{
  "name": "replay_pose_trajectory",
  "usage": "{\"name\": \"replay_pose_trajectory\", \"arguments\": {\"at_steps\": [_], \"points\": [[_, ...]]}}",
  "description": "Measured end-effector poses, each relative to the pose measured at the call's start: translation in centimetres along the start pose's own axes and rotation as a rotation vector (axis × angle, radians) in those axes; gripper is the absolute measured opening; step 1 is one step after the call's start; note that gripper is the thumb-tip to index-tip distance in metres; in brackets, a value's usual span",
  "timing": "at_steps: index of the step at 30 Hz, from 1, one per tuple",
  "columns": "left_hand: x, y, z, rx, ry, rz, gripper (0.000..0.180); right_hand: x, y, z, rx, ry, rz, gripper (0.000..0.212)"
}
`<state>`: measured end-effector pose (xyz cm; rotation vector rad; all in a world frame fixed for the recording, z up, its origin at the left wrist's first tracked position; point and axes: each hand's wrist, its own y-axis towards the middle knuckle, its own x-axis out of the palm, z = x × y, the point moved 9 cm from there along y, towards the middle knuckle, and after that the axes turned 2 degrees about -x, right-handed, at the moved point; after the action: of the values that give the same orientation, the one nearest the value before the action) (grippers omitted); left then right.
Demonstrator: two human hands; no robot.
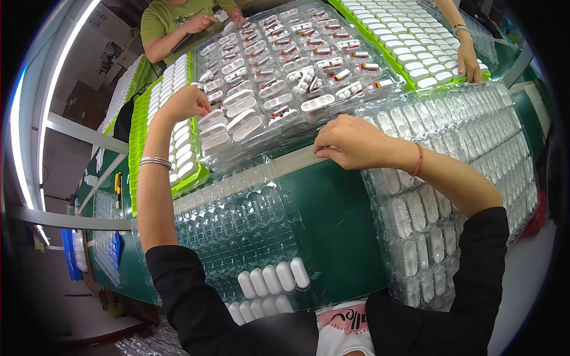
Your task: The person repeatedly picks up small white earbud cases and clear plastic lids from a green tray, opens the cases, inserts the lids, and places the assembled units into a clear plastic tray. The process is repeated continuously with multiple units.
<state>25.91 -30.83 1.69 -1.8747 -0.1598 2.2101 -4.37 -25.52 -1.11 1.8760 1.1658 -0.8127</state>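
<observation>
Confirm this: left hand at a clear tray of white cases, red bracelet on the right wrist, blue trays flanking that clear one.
Only one colour is wrong: in the head view, the flanking trays are bright green, not blue. The left hand is at the clear tray, and the red bracelet is on the right wrist, as stated.

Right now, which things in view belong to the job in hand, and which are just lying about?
Seemingly in the job:
left hand, at white shells in the central clear tray;
right hand, by that tray's near edge.

Seemingly lying about:
yellow-and-black object, at left;
blue item, lower left.
</observation>
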Motion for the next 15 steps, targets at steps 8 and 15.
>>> {"name": "replay_pose_trajectory", "arguments": {"at_steps": [8, 15], "points": [[-0.1, -0.38, -0.65, 0.004, -0.002, 0.043, 0.018, 0.71, 0.0, 0.42, 0.083, -0.015, -0.09, 0.01], [-0.25, -0.31, -0.55, -0.072, -0.083, 0.073, 0.018, 0.77, -0.04, 0.48, 0.081, -0.018, -0.101, 0.011]]}}
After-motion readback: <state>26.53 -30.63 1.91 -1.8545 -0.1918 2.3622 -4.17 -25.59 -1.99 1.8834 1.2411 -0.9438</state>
